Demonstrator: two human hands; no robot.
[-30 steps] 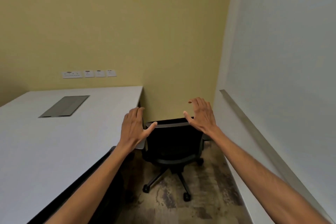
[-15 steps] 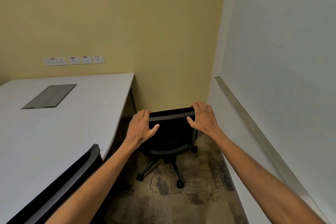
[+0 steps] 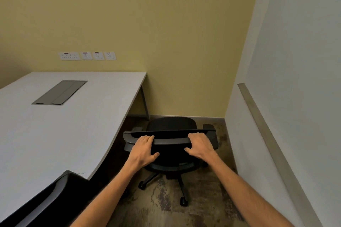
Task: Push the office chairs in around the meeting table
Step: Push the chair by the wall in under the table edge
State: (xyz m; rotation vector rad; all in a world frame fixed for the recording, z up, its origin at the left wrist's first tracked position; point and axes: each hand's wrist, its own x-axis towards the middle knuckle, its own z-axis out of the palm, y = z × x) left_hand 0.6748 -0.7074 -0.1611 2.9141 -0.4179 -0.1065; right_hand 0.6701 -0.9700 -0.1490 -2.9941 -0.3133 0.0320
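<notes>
A black office chair [image 3: 170,155] on castors stands in the corner, its back towards me and its seat facing the yellow wall. My left hand [image 3: 144,150] grips the left part of the backrest's top edge, fingers over the rim. My right hand [image 3: 200,146] grips the right part of the same edge. The white meeting table [image 3: 60,127] lies to the left, its curved edge beside the chair. A second black chair's backrest [image 3: 55,195] sits against the table at the bottom left.
A grey cable flap [image 3: 60,92] is set in the table top. Wall sockets [image 3: 87,55] sit on the yellow wall behind. A white wall with a metal rail [image 3: 265,134] runs close along the right. Patterned carpet [image 3: 162,206] covers the narrow floor strip between.
Both hands were raised and open above the chair, then came down onto the backrest's top edge. They grip it now, and I stand closer to the chair.
</notes>
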